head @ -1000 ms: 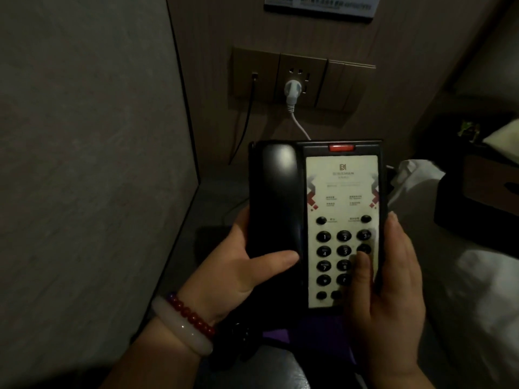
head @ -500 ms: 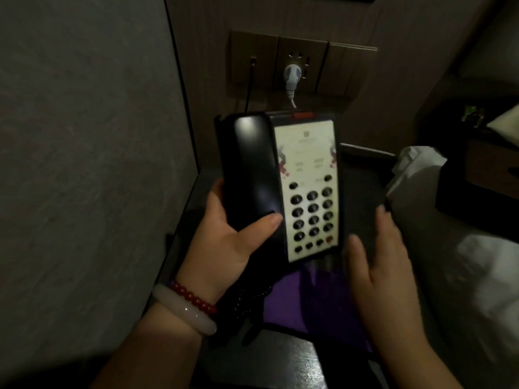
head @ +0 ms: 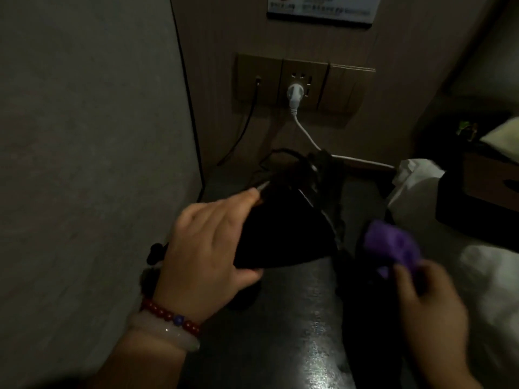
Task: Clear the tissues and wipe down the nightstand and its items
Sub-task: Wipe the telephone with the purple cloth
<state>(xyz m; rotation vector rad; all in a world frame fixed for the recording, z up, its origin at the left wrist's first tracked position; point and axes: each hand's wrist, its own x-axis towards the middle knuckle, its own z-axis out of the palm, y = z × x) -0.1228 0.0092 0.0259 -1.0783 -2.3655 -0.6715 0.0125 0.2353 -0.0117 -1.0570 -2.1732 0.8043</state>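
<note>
Wrist of the left hand (head: 207,248) carries a string of round dark-red beads (head: 164,314) with one blue bead (head: 177,319) among them, and just behind it, elbow-side, a smooth pale milky bangle (head: 163,336); right hand (head: 429,307) motion-blurred, both forearms bare.

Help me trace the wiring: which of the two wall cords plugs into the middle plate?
The white cord, with its round plug; the thin black cord enters the left plate instead.
</note>
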